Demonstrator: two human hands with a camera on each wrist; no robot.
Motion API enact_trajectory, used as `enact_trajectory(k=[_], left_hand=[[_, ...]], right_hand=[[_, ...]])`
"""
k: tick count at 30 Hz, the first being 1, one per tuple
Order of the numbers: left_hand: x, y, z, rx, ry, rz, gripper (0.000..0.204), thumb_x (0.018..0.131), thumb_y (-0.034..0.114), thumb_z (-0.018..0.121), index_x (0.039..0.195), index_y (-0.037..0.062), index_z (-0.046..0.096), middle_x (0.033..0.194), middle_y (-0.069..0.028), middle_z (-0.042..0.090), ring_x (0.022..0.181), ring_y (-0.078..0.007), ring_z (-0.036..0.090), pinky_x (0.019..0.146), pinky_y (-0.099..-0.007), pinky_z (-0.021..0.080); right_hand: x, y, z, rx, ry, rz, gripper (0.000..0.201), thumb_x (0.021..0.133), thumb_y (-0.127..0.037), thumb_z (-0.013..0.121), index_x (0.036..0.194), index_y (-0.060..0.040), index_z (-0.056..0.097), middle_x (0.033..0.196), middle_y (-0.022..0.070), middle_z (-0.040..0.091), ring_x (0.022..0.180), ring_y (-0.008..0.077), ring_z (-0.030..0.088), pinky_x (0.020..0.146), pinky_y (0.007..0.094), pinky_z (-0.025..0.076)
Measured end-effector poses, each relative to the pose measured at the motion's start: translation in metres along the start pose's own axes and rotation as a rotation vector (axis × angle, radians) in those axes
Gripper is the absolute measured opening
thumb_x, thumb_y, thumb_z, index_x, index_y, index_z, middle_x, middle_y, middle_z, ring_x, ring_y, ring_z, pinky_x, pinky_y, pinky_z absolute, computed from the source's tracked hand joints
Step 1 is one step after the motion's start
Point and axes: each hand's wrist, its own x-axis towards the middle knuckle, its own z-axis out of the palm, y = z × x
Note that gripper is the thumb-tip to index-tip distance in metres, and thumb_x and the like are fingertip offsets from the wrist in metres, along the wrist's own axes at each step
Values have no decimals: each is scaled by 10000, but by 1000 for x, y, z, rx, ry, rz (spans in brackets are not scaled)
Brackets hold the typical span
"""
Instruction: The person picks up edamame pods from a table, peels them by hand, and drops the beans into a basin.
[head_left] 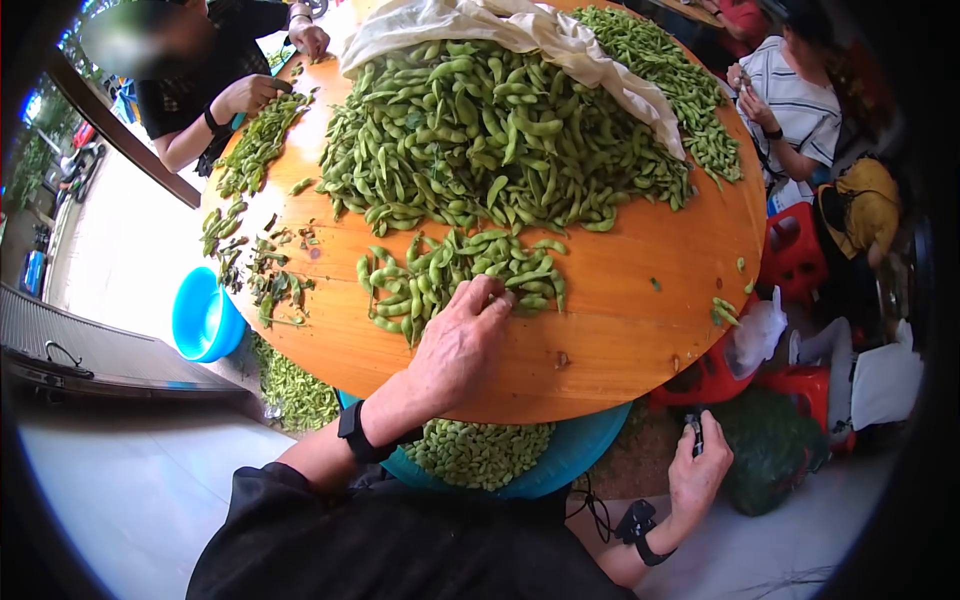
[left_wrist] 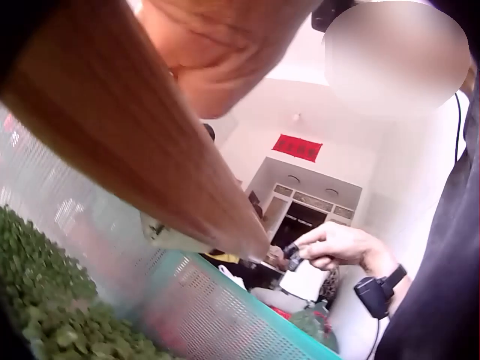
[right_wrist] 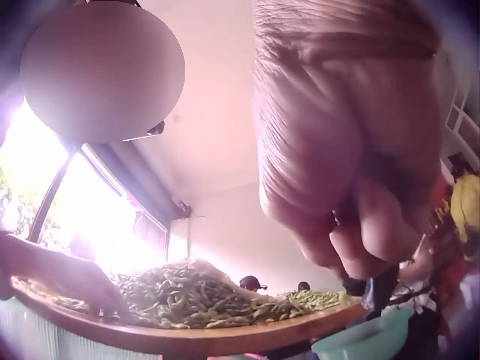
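My left hand [head_left: 460,335] reaches over the table's near side, its bent fingers down at the edge of a small heap of green soybean pods [head_left: 425,285]. Its fingertips are hidden in the head view, and I cannot tell whether they pinch a pod. Behind that heap rises a large mound of pods [head_left: 470,140], partly covered by a cream cloth [head_left: 540,35]. Off the table at the lower right, my right hand [head_left: 697,472] grips a small black object [head_left: 696,430]. The left wrist view shows this dark object [left_wrist: 292,256] between thumb and fingers.
A round wooden table [head_left: 640,300] fills the middle. Below its near edge sits a turquoise basin [head_left: 590,450] of shelled beans [head_left: 480,455]. A blue basin [head_left: 207,315] stands left. Across, a person in black [head_left: 235,55] handles pods; another in white [head_left: 790,100] sits right near red stools [head_left: 795,250].
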Motion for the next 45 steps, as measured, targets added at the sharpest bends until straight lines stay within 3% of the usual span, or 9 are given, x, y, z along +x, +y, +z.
enact_trajectory(k=[8,12,15,19,32,35,40,44,45], left_hand=[[-2,12,8,16,32,-51,191,802,-5,674,986,17,625,971,-120,599,928,-313,607,758,-378,504],[-11,16,-6,-224,-64,-217,173,809,-6,713,951,40,625,827,-45,631,726,-159,622,703,-273,490],[-21,19,-14,-940,-158,-493,112,884,-14,694,961,41,635,861,64,616,818,-12,562,744,-221,477],[-31,26,-13,-1246,-194,-602,116,877,-31,695,954,36,639,911,41,653,878,-38,594,809,-237,499],[-38,26,-5,-1158,-144,-600,90,878,-56,677,903,-3,608,898,-4,670,870,-76,628,782,-255,537],[-37,28,-5,-1506,-140,-726,163,859,-56,697,943,24,582,885,-29,670,759,-120,651,636,-244,542],[-37,23,-1,-2068,-381,-701,288,871,-16,701,1092,64,534,808,-24,640,642,-136,640,492,-225,457],[-32,29,-3,-1801,-344,-726,276,904,38,687,1127,65,527,794,-24,625,634,-135,629,508,-227,453],[-33,31,-2,-1801,-346,-728,276,904,38,687,1127,65,527,794,-24,625,634,-135,629,508,-227,453]], right_hand=[[15,-68,28,381,-85,-142,176,844,31,606,1014,35,653,841,175,638,748,336,656,667,385,512],[13,-100,47,661,-337,-59,176,847,19,618,1017,37,656,799,143,629,671,259,639,609,333,489],[9,-112,70,1022,-469,93,214,904,-3,598,1103,65,637,721,44,551,571,100,532,520,257,429],[13,-126,74,1374,-731,301,258,961,-21,561,1183,106,589,787,-15,505,581,36,467,489,215,388],[9,-128,77,1290,-624,210,276,968,-27,567,1201,121,575,840,13,495,581,47,469,484,219,388],[8,-121,79,1311,-612,154,258,962,-16,572,1189,107,588,836,16,512,569,44,450,472,213,366],[8,-107,84,1907,-842,345,227,956,14,564,1174,37,622,815,3,531,544,43,406,458,210,316],[12,-108,76,1766,-845,361,187,941,8,582,1118,30,638,796,13,547,553,70,464,473,238,363],[13,-113,74,1387,-713,131,171,917,9,598,1082,38,637,792,43,562,570,114,510,500,263,400]])
